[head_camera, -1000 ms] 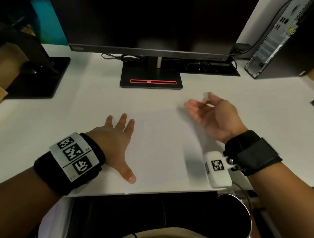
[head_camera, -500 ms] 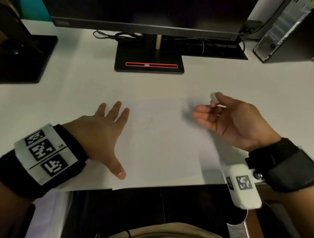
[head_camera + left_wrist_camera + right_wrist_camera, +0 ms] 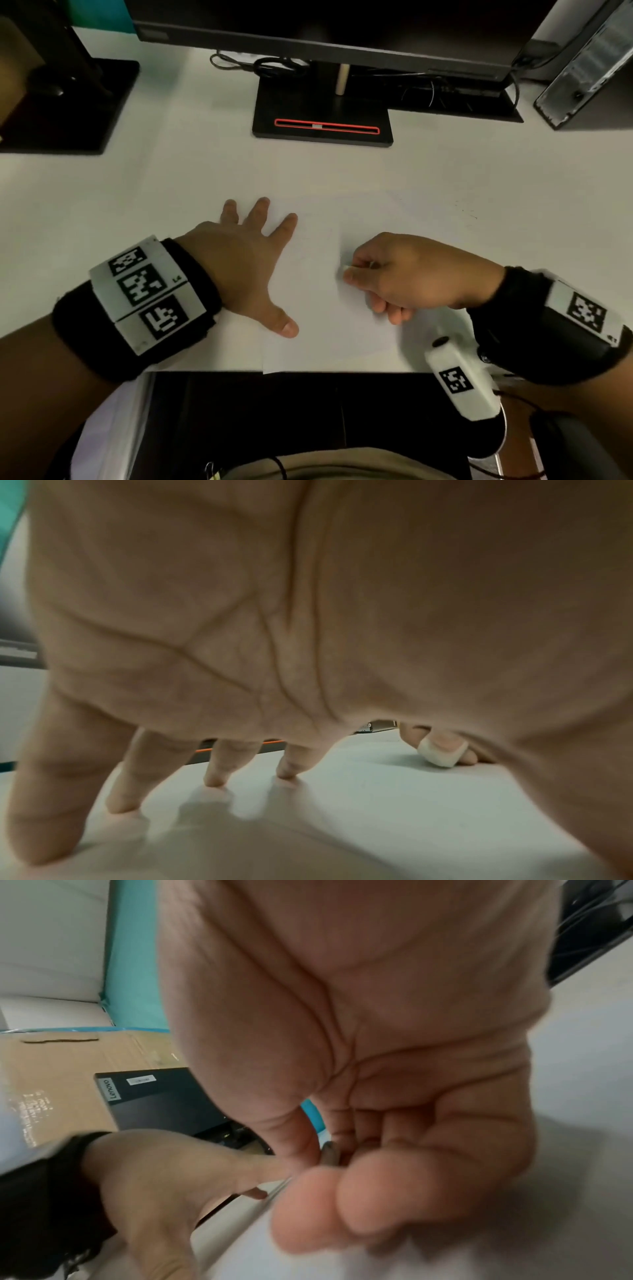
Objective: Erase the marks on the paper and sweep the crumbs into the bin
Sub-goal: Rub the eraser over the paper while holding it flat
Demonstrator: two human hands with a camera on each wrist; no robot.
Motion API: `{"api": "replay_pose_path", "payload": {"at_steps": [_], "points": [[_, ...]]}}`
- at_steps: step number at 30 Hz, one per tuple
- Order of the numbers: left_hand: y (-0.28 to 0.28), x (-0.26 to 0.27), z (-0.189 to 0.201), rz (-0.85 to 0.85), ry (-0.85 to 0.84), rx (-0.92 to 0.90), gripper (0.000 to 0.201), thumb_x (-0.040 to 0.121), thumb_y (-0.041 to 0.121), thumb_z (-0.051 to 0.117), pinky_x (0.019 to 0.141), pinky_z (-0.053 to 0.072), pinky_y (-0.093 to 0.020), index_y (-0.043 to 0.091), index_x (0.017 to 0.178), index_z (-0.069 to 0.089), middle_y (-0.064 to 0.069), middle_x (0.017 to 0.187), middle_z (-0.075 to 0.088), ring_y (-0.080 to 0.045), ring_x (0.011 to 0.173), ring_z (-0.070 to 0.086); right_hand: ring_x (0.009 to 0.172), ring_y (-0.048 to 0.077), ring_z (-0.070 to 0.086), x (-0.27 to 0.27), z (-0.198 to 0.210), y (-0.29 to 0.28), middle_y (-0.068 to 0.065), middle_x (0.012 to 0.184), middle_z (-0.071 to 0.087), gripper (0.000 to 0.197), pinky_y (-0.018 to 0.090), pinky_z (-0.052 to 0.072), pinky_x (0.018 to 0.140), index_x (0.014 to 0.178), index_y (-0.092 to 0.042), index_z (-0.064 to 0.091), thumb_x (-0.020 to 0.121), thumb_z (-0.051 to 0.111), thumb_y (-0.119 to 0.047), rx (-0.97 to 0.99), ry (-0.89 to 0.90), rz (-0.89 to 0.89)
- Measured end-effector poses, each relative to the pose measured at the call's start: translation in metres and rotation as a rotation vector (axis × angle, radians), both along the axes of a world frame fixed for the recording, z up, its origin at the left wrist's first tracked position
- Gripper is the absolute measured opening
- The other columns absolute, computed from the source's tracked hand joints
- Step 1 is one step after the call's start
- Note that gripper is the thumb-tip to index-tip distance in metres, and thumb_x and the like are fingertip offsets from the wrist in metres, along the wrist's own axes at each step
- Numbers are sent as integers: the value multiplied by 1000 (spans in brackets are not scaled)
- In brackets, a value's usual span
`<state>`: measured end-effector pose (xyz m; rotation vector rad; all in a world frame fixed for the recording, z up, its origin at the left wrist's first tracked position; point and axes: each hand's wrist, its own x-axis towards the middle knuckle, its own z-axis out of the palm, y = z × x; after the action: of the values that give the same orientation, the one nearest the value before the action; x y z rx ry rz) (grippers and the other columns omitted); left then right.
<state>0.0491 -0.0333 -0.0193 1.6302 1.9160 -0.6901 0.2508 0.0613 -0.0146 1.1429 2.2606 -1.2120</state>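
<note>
Left hand: fingers spread and straight, palm down, pressing the left part of the paper flat onto the surface; in the left wrist view the fingertips touch the sheet.
Paper: white sheet lying flat near the front edge of the surface, between the two hands; one corner slightly overhangs that edge. Marks on it are faint and barely legible in the head view.
Paper handling: judged light, thin and flexible; likely to slide or crease under rubbing. Restrain it with a flat palm beside the rubbed area, not by pinching an edge.
Eraser: small white block, its tip at or just above the sheet; contact cannot be confirmed.
Eraser handling: judged soft and slightly grippy; best held close to the working end to limit bending.
Right hand: fingers curled, thumb and forefinger pinching the eraser; remaining fingers tucked under the palm.
Crumbs: none discernible; a few dark specks lie on the surface beyond the right hand, nature uncertain.
Bin: only a sliver of a light rim shows below the front edge, under the right wrist; contents hidden.
</note>
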Motion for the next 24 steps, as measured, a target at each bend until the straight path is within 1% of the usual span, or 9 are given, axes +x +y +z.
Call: {"api": "replay_pose_path", "payload": {"at_steps": [3,6,10,14,15,17,19,22,24], "points": [[0,0,0,12,-8,1,149,52,90,66,115,25,-56,34,150,-32,-6,160,-35,-44,148,-19,51,15,65,-8,-1,15,3,68,73,38,26,54,51,77,-10,63,104,49,-33,78,-23,-26],[0,0,-2,11,-11,1,149,53,90,67,115,27,-57,34,150,-32,-6,159,-36,-45,148,-18,50,16,62,-13,-1,22,3,67,73,40,26,52,49,72,-10,63,103,49,-32,145,-5,-75],[2,1,-2,19,-7,-20,150,53,89,68,116,27,-58,33,149,-34,-7,158,-37,-45,148,-20,45,14,57,-23,-6,6,-1,63,69,42,24,49,50,70,-12,62,103,48,-34,102,-42,69],[2,1,-1,21,-13,-23,150,53,89,67,117,26,-59,34,149,-34,-6,158,-38,-45,147,-21,46,17,54,-26,-5,24,1,61,68,41,23,46,47,67,-11,62,102,50,-30,178,2,-72],[2,1,-1,21,-12,-22,150,53,89,67,117,26,-59,34,149,-34,-6,158,-38,-45,147,-21,45,16,54,-27,-5,23,-1,59,67,41,22,45,46,67,-12,62,102,50,-30,192,4,-66],[2,1,-1,24,-11,-24,150,53,89,68,116,27,-59,34,149,-33,-6,158,-38,-45,148,-20,44,14,53,-29,-8,14,-4,56,66,42,19,44,46,68,-11,62,102,49,-32,170,-10,21],[3,1,-1,25,-12,-23,150,53,89,68,116,28,-59,34,149,-33,-6,158,-38,-45,148,-20,46,17,52,-30,-8,9,-3,56,65,42,23,46,48,71,-8,64,102,50,-33,131,-24,72],[2,1,-1,25,-12,-22,150,53,89,67,116,27,-59,34,149,-33,-7,158,-38,-45,147,-21,47,20,49,-29,-6,26,1,57,63,42,26,45,49,69,-9,65,101,52,-33,166,0,-50],[2,1,-1,29,-13,-26,150,53,89,67,116,28,-60,34,149,-34,-6,158,-38,-45,147,-21,47,20,50,-30,-7,24,1,58,64,43,25,45,48,69,-7,65,101,51,-32,192,8,-43]]}}
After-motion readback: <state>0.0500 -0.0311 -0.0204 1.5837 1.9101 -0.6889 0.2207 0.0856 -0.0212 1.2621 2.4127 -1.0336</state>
